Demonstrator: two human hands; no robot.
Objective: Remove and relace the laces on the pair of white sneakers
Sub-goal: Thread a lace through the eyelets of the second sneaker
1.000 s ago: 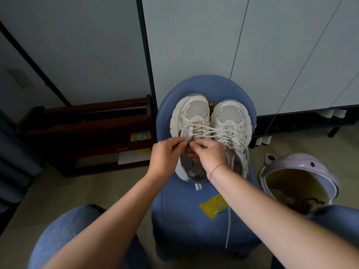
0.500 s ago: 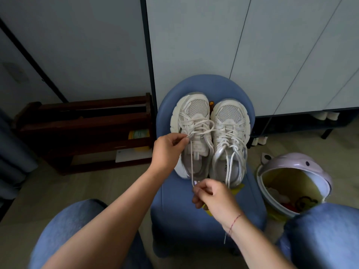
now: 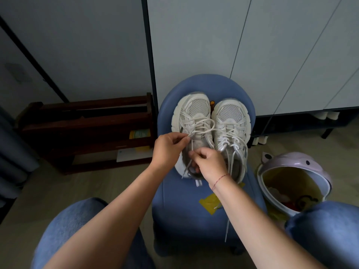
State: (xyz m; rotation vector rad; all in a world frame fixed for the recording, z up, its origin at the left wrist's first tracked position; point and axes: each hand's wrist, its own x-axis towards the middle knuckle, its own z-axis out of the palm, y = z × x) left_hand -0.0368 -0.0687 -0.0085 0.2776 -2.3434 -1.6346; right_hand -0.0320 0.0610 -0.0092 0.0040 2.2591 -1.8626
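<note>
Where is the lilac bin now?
The lilac bin stands on the floor at the right of the head view, beside the blue stool holding the sneakers.

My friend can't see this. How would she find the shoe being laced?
Find the blue stool by the white cabinet. Two white sneakers sit on it. Pick the sneaker nearer the wooden rack: left hand and right hand pinch its lace.
</note>
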